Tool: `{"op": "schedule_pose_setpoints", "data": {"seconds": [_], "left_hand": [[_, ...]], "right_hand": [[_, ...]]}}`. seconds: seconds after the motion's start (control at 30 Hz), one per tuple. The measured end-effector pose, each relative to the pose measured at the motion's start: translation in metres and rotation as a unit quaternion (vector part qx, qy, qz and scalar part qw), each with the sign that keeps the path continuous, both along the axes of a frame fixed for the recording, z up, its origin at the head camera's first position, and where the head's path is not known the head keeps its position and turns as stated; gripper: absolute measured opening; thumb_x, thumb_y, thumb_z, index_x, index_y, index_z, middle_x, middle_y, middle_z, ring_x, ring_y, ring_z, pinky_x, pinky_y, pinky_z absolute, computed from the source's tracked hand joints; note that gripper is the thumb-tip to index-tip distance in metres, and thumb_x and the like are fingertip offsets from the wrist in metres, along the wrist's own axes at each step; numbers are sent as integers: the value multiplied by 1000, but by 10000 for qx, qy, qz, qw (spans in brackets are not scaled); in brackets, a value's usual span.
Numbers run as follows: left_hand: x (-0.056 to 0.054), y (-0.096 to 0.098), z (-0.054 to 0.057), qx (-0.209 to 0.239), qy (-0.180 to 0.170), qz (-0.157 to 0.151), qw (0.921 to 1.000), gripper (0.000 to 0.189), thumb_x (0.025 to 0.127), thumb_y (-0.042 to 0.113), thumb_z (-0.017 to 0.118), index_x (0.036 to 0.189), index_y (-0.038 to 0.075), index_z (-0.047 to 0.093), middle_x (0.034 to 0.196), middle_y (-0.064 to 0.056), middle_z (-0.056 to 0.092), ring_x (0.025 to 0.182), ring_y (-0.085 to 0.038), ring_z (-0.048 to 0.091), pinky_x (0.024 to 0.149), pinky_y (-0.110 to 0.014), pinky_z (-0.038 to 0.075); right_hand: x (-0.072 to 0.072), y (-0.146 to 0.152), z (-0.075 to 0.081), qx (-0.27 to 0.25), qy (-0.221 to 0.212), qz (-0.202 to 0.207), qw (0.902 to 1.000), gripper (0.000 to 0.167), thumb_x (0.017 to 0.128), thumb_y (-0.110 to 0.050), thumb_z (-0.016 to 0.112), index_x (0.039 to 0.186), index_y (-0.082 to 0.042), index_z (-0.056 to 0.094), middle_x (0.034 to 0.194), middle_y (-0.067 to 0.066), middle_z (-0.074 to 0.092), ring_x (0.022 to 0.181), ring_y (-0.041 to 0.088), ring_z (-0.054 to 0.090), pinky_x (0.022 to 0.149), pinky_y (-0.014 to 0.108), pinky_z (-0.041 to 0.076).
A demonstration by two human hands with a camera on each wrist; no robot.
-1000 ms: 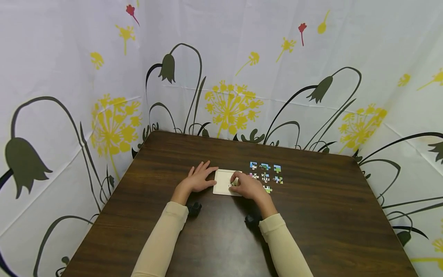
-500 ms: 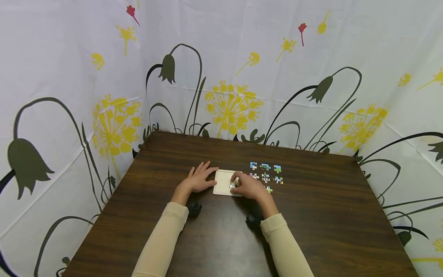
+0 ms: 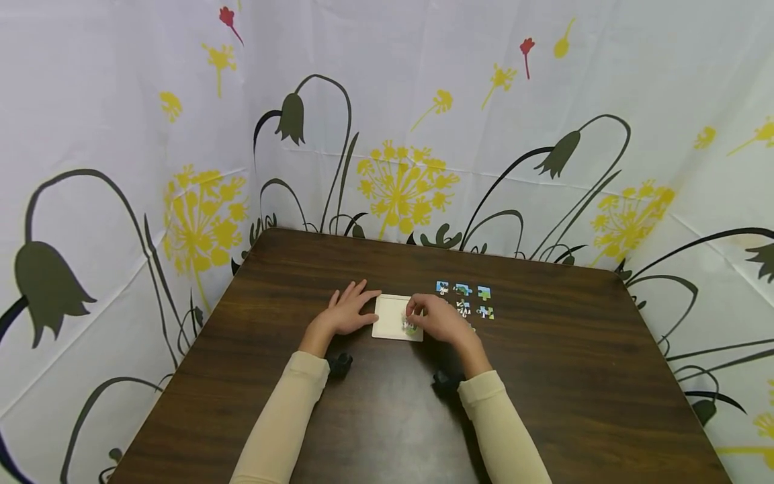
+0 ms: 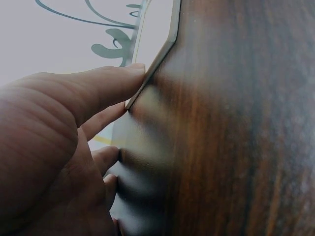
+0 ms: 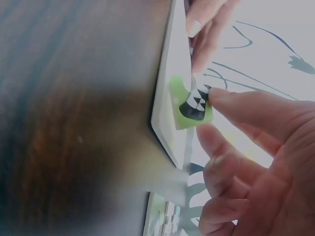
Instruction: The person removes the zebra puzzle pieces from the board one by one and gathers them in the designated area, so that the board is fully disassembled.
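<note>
A pale, shallow puzzle tray (image 3: pixel 387 326) lies flat on the dark wooden table. My left hand (image 3: pixel 347 314) is spread at its left side, thumb and index fingertip against the edge; the left wrist view shows the thumb (image 4: pixel 110 83) right at the tray's rim. Over the tray's right half, my right hand (image 3: pixel 444 321) pinches a jigsaw piece (image 5: pixel 193 103) between thumb and fingers. That piece is green with a black-and-white pattern, and it stands tilted close to the tray surface near the lower right corner.
Right of the tray, several jigsaw pieces (image 3: pixel 463 290) lie in loose rows, some hidden behind my right hand. A white flowered curtain (image 3: pixel 399 101) hangs behind the table (image 3: pixel 574 376). Black wrist devices (image 3: pixel 446 382) sit under both wrists.
My right hand has shifted slightly right and up, and more of the jigsaw piece now shows below its fingers. The left hand has stayed in place at the tray.
</note>
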State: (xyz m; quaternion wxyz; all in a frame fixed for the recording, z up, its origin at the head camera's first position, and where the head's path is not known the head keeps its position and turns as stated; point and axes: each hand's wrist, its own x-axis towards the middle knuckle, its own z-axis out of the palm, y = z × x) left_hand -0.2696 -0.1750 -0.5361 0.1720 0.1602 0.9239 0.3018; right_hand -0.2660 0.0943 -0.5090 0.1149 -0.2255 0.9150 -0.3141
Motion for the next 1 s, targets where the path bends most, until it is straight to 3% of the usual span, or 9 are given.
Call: {"op": "schedule_pose_setpoints", "data": {"seconds": [0.13,0.33,0.73,1.0], "left_hand": [[3,2,12,-12,-32,-4,10000,67,108,37,61,168,19,39,182,-20,8,168,-46,0,131,-71,-3],[3,1,17,-126,-23,-16,9999,67,110,36,61,169,19,37,182,-20,7,168,-45,0,132,-71,-2],[5,1,13,-14,-52,-96,9999,67,109,35,60,170,18,36,181,-21,6,168,-47,-2,131,-71,-5],[2,1,5,84,-18,-58,9999,67,109,38,61,169,19,37,182,-20,6,168,-47,-2,131,-71,-5]], "right_hand": [[-3,5,3,-417,-243,125,9988,5,104,-17,73,100,-15,72,97,4,71,85,18,63,74,32,54],[-6,12,6,-772,-292,92,9965,5,104,-17,72,100,-14,72,95,3,70,87,18,62,75,33,53],[-1,45,15,-1108,-226,144,9935,9,107,-16,67,105,-9,73,100,7,68,85,20,57,74,34,50],[1,77,20,-927,-281,6,9953,9,108,-17,66,106,-9,71,102,7,67,87,20,59,76,33,53]]}}
